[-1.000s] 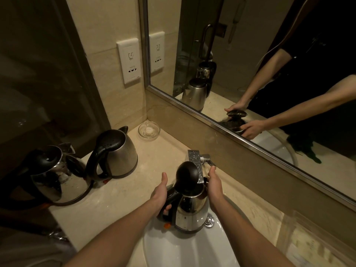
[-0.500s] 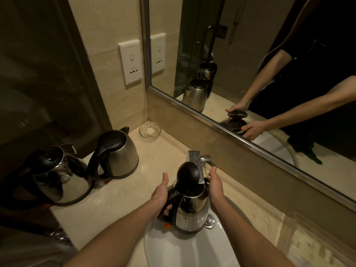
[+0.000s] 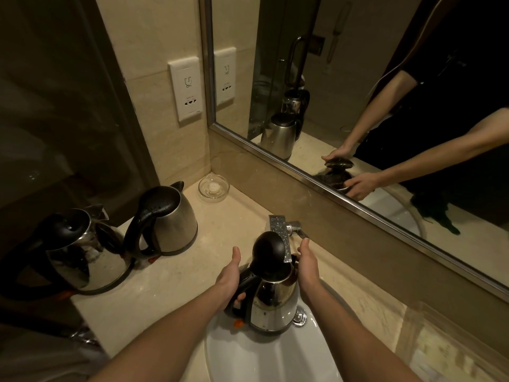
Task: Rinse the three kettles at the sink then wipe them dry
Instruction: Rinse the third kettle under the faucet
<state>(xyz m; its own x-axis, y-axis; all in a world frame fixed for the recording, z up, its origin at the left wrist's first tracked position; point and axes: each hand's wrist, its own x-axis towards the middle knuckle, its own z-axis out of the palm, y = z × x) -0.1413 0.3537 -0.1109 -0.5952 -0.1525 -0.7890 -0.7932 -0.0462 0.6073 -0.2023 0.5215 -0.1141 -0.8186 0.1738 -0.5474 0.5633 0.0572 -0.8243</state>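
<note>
The left grip [image 3: 230, 277] clasps the black handle of the open-lidded kettle [image 3: 272, 301]. The right grip [image 3: 307, 268] cups its steel side. It is upright over the sink [image 3: 248, 359], under the faucet [image 3: 281, 230]. A brushed kettle [image 3: 170, 219] and a polished kettle [image 3: 85, 249] stand on the desk [image 3: 170, 293].

This is a bathroom, with the finish of a hotel room. A white sink [image 3: 248, 359] is sunk into a pale stone-look counter [image 3: 165, 293] at the near middle, a chrome tap [image 3: 283, 230] stands at its far edge, and a large metal-framed mirror [image 3: 358, 92] fills the wall to the right. On the beige tiled far wall sits a white socket plate [image 3: 185, 89], with a small glass soap dish [image 3: 214, 186] in the corner below it, and a dark glass panel [image 3: 55, 106] closes the left side.
</note>
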